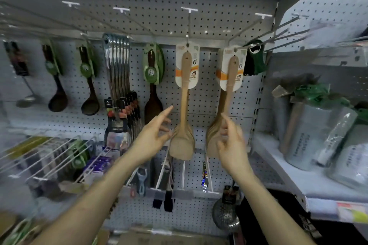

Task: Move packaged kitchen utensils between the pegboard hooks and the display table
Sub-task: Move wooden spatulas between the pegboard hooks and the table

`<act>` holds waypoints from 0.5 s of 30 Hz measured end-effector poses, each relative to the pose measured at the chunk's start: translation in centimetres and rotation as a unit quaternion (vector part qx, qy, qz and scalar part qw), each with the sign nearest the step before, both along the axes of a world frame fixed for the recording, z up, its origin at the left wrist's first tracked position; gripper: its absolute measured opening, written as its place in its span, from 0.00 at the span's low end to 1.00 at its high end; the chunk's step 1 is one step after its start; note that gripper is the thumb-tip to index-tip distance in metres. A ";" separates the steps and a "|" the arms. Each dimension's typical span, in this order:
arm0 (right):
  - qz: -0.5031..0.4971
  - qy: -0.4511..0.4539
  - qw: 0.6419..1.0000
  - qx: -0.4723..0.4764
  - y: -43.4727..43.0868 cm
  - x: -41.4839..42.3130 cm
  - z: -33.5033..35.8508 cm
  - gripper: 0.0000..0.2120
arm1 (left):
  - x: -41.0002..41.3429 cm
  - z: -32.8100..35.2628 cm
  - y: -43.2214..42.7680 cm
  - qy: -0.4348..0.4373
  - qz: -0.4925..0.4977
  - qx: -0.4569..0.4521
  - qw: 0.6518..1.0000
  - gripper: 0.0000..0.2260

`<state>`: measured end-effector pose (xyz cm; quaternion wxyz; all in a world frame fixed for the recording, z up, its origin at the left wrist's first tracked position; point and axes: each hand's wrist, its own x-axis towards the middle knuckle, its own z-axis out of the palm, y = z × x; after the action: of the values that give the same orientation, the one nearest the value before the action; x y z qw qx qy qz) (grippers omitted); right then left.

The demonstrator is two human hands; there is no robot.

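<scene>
Two bare hands are reaching up toward the pegboard (209, 24). The left hand (152, 137), fingers spread, is hovering beside one hanging wooden spatula (184, 105); the right hand (232, 142), empty, is overlapping the blade of a second wooden spatula (227, 95).

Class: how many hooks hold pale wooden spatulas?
2. One bunch hangs centre, beside the left hand; the other hangs behind the right hand. Each stacks several, count unclear.

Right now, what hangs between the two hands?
Head view: the left wooden spatula hangs between the left hand and right hand; its blade sits in the gap, neither hand gripping it.
</scene>
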<state>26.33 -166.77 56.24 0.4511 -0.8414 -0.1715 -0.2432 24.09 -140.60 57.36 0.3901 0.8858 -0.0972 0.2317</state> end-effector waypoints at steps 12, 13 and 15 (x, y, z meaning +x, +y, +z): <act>0.224 -0.046 0.943 -0.243 14.3 -16.0 -11.2 0.39 | -23.8 -12.6 2.8 0.087 0.354 0.253 0.896 0.30; 0.239 -0.044 0.936 -0.253 15.9 -17.5 -12.0 0.39 | -25.7 -13.5 3.7 0.106 0.382 0.253 0.882 0.30; 0.274 -0.040 0.923 -0.267 19.2 -20.4 -13.2 0.37 | -29.4 -15.1 5.7 0.131 0.435 0.250 0.855 0.30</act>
<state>5.91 -147.54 42.99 0.2515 -0.8404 -0.4717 -0.0892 -5.32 -134.92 42.24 0.0241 0.9276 0.2954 0.2276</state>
